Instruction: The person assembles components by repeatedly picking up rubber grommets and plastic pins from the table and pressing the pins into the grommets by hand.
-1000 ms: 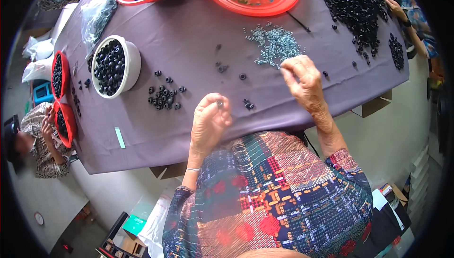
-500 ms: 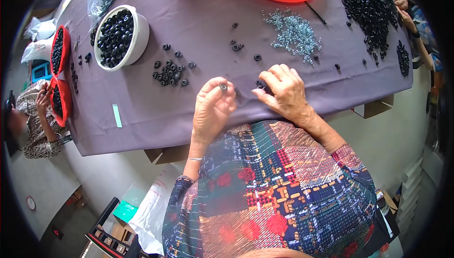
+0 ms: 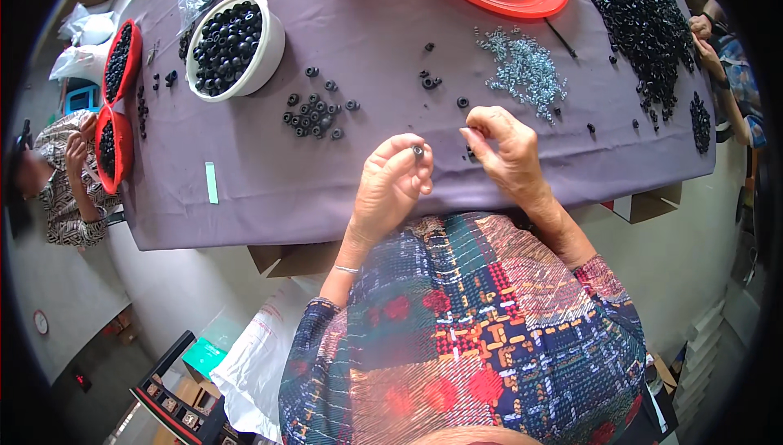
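Between thumb and forefinger, my left hand (image 3: pixel 395 177) holds a small black round part (image 3: pixel 418 151) with a pale ring around its hole, facing up. Just to its right, my right hand (image 3: pixel 510 151) is closed in a pinch; whatever its fingertips may hold is too small to make out. A dark piece (image 3: pixel 471 152) lies on the cloth below those fingertips. Beyond my hands sits a loose black round part (image 3: pixel 462 102), with a few more (image 3: pixel 430 81) farther off. A cluster of similar black parts (image 3: pixel 311 115) lies left of my left hand.
A white tub (image 3: pixel 273 53) full of black parts stands at the left on the purple cloth (image 3: pixel 359 21). Small shiny pieces (image 3: pixel 526 70) lie beyond my right hand, near a red plate (image 3: pixel 559 0). A big black heap (image 3: pixel 636 29) spreads far right. People's hands (image 3: pixel 706 41) show at both sides.
My right hand has lifted off the dark piece on the cloth, its fingers now pinched together. My left hand still holds its black part. The whole view has shifted a little.
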The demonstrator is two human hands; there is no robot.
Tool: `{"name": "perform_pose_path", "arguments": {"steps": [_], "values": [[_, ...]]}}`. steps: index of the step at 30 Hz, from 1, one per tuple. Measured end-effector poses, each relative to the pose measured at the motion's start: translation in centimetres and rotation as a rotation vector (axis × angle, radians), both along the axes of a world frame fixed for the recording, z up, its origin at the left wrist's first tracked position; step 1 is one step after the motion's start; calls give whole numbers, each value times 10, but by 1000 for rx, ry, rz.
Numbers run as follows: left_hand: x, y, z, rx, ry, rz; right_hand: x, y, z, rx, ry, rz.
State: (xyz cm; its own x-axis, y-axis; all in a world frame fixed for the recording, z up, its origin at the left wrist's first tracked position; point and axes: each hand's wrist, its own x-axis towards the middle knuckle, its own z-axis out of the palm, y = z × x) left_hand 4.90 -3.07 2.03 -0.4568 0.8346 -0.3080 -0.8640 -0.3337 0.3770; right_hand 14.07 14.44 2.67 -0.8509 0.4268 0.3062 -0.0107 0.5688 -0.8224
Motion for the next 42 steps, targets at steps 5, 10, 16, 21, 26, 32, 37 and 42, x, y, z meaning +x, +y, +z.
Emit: {"name": "perform_pose_path", "arguments": {"steps": [5,10,16,21,26,32,37,42], "values": [[4,2,8,-30,84,-33,8,-2,23,-530,-115,148],[6,2,15,-66,110,-58,11,-6,38,-931,-83,164],[8,1,20,-88,100,-62,15,-7,41,-914,-97,162],[9,3,20,-91,88,-73,18,-7,37,-928,-99,182],[12,7,20,-146,151,-115,24,-8,34,-845,-81,138],[13,7,13,-118,85,-89,20,-7,32,-737,-51,164],[13,8,13,-128,68,-83,21,-7,32,-742,10,188],[12,8,10,-144,93,-97,20,-9,34,-875,-43,107]]}}
